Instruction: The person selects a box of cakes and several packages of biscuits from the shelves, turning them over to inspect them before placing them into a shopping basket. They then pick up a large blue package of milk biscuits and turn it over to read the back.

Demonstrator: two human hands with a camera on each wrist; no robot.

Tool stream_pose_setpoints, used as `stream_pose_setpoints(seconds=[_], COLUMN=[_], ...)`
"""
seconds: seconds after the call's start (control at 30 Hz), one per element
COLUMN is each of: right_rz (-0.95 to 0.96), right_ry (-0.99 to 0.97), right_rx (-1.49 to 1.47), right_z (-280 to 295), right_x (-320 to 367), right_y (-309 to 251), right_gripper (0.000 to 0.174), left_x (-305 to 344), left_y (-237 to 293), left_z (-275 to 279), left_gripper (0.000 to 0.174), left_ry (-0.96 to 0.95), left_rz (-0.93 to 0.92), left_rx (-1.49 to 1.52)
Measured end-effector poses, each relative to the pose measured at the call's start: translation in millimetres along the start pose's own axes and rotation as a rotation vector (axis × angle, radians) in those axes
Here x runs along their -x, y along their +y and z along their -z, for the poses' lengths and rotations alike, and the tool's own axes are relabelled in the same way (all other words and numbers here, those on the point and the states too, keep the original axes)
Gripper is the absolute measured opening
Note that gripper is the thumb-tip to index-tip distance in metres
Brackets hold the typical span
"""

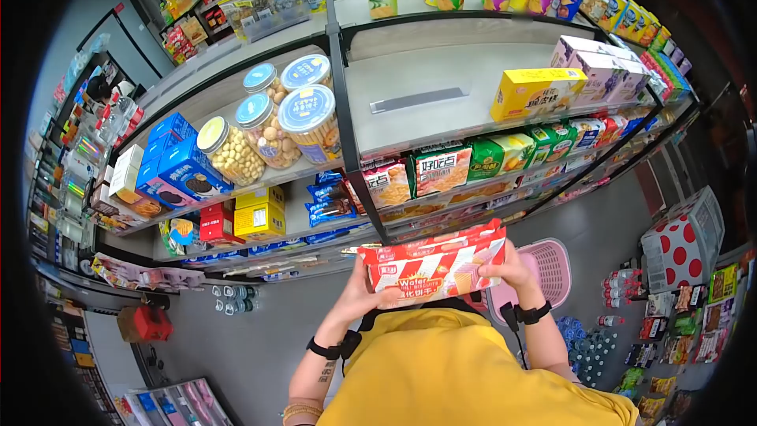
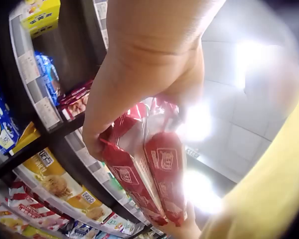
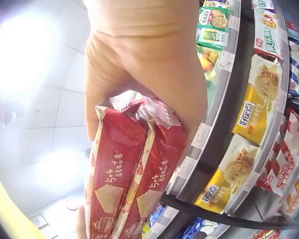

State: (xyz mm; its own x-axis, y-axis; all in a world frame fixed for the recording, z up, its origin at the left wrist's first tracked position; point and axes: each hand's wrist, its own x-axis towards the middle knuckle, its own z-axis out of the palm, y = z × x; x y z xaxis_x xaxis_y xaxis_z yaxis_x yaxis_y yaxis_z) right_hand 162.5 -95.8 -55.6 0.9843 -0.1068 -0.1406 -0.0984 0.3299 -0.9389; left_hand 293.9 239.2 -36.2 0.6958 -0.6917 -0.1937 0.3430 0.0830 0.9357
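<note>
Two red-and-white packs of wafer biscuits (image 1: 430, 264) lie face to face between my hands, close in front of my body. My left hand (image 1: 357, 300) grips their left end, thumb across the front pack. At the other end my right hand (image 1: 512, 270) grips both, its thumb on the front face. The left wrist view shows the two red pack ends (image 2: 167, 157) side by side under the left hand (image 2: 144, 74). In the right wrist view the right hand (image 3: 144, 64) spans the crimped ends of both wafer packs (image 3: 117, 169).
Ahead stands a shelf unit (image 1: 426, 102) with a bare stretch on its upper board. Lidded jars (image 1: 309, 118) stand left of the post, a yellow box (image 1: 536, 93) to the right. Biscuit packs (image 1: 441, 170) fill the lower shelf. A pink basket (image 1: 544, 268) is behind my right hand.
</note>
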Motion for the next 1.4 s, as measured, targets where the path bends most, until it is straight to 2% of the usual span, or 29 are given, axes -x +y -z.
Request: stream_pose_setpoints(seconds=[0.03,0.1,0.2,0.3,0.37,0.43,0.5,0.53,0.6,0.63,0.7,0.8,0.9,0.93,1.03,1.17,1.23,1.3,1.4], right_rz=[0.03,0.085,0.2,0.365,0.508,0.733,0.831,0.824,0.808,0.8,0.75,0.68,0.74,0.712,0.745,0.68,0.62,0.627,0.586], right_ry=[-0.019,-0.05,-0.107,-0.122,-0.11,-0.045,-0.014,-0.032,-0.043,-0.037,-0.062,-0.071,-0.048,-0.031,0.018,-0.018,-0.074,-0.095,-0.081], right_rx=[0.001,0.024,0.093,0.21,0.327,0.445,0.657,0.646,0.673,0.711,0.768,0.787,0.905,0.941,0.967,1.004,0.981,1.024,1.089], right_z=[5.7,13.8,19.8,22.3,16.8,5.1,4.1,0.9,-1.9,-1.7,-3.2,8.9,15.2,14.4,20.8,20.7,25.1,26.7,21.4], right_x=[-5.7,-11.9,-25.7,-43.6,-57.2,-77.2,-98.7,-111.2,-137.9,-150.2,-164.1,-187.9,-199.6,-198.8,-210.7,-205.7,-205.8,-211.0,-213.2], right_y=[-7.8,-27.8,-76.6,-139.7,-189.4,-233.7,-272.7,-287.1,-301.8,-303.2,-302.0,-288.7,-283.3,-283.5,-279.5,-291.5,-297.0,-296.7,-287.3], right_gripper=[0.08,0.089,0.102,0.114,0.115,0.106,0.094,0.089,0.079,0.076,0.081,0.087,0.095,0.1,0.094,0.096,0.091,0.086,0.083], left_x=[-2.2,-4.4,-8.7,-14.9,-24.5,-43.2,-57.1,-64.7,-81.6,-89.8,-109.2,-120.8,-129.3,-136.0,-146.0,-148.1,-148.7,-153.4,-161.6], left_y=[15.1,28.6,70.7,138.5,181.8,216.6,250.0,262.9,282.3,285.3,285.0,280.6,277.2,275.6,280.9,287.6,283.9,277.8,270.1], left_z=[-7.4,-14.8,-36.2,-60.2,-71.0,-73.4,-81.8,-83.5,-77.1,-72.5,-52.2,-41.5,-39.2,-33.1,-29.2,-38.1,-41.4,-43.2,-31.3], left_gripper=[0.087,0.085,0.087,0.094,0.095,0.097,0.094,0.091,0.082,0.078,0.078,0.082,0.088,0.094,0.098,0.095,0.089,0.082,0.079], left_ry=[0.011,0.002,-0.008,0.064,0.104,0.097,0.2,0.198,0.164,0.206,0.176,0.176,0.248,0.233,0.247,0.224,0.168,0.171,0.2], left_rz=[-0.073,-0.091,-0.173,-0.337,-0.468,-0.685,-0.776,-0.753,-0.766,-0.751,-0.73,-0.598,-0.573,-0.63,-0.64,-0.56,-0.537,-0.535,-0.505], left_rx=[-0.02,-0.048,-0.249,-0.497,-0.604,-0.597,-0.643,-0.571,-0.578,-0.616,-0.676,-0.748,-0.894,-0.906,-0.989,-1.064,-1.128,-1.319,-1.304])
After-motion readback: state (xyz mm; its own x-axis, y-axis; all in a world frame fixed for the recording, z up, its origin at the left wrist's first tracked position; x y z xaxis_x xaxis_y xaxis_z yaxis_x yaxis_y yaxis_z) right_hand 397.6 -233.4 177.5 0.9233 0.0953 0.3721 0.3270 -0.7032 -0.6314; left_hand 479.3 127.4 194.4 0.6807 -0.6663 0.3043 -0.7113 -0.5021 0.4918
